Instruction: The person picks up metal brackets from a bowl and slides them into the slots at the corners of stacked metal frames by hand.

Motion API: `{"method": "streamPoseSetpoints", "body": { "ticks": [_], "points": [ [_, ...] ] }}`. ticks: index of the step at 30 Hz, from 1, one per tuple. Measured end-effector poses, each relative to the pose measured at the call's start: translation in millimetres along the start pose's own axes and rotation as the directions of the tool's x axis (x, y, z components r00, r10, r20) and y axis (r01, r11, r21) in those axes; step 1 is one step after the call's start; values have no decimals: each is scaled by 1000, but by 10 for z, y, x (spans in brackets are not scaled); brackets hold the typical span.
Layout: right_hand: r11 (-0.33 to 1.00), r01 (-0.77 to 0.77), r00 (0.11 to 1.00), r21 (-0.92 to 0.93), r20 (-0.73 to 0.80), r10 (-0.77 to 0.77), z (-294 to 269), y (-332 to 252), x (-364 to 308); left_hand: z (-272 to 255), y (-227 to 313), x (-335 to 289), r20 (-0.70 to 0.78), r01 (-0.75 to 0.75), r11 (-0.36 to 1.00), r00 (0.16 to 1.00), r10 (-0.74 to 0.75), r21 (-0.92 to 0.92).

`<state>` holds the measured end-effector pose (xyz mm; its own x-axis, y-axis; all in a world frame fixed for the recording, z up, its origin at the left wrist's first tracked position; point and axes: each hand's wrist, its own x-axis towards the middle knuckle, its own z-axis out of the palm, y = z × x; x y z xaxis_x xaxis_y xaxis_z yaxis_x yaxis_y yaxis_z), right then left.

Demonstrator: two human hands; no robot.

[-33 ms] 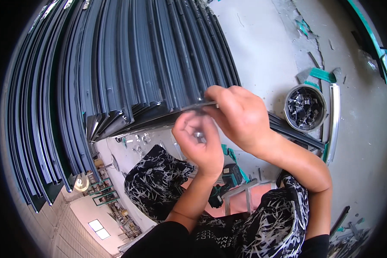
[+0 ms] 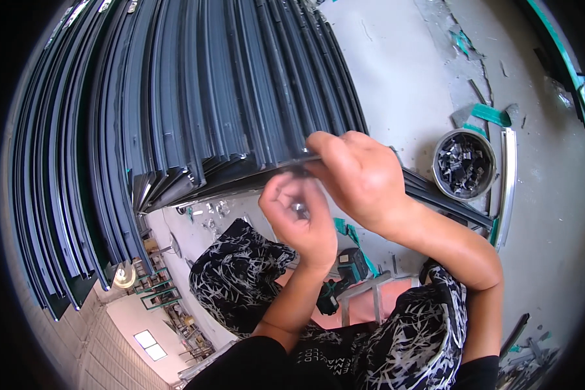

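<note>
Long dark grey metal profiles (image 2: 221,91) lie side by side in a stack ahead of me, their cut ends facing me. At the stack's near right end, my right hand (image 2: 364,172) pinches a thin dark strip (image 2: 300,158) between thumb and fingers; whether it is part of a profile I cannot tell. Just below it, my left hand (image 2: 305,224) is curled closed, palm toward me. A small shiny metal piece (image 2: 299,208) shows inside its fingers, too small to name. Its thumb and index tips meet close under the strip, where motion blurs them.
A round bucket (image 2: 493,170) of small dark metal pieces stands on the floor at right, beside a pale profile (image 2: 508,182) and green tape (image 2: 491,115). A dark green power tool (image 2: 351,265) lies near a pinkish stool (image 2: 387,299) between my legs. Scraps litter the floor lower right.
Both hands have shifted very slightly left, and the view has moved a little. Each hand keeps its grip.
</note>
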<state>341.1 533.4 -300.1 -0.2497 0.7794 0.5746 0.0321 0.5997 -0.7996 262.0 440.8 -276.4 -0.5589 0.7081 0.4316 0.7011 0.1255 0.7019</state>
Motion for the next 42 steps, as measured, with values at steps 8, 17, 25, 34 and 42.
{"method": "streamPoseSetpoints", "body": {
  "ticks": [8,17,25,34,42],
  "points": [
    [984,41,999,-176,-13,-44,132,-81,145,-308,-186,210,-6,80,990,997,-80,115],
    [945,-271,961,184,116,252,185,-43,170,-269,-198,271,-5,121,991,993,-121,54],
    [857,-340,937,388,214,275,105,-41,64,-173,-191,288,-92,111,992,990,-106,52],
    [854,-309,951,420,130,280,155,-22,9,-172,-246,286,-124,111,989,987,-99,96],
    [897,-238,970,374,143,197,145,6,34,-429,-559,340,-174,54,972,985,-14,228]
  ]
}}
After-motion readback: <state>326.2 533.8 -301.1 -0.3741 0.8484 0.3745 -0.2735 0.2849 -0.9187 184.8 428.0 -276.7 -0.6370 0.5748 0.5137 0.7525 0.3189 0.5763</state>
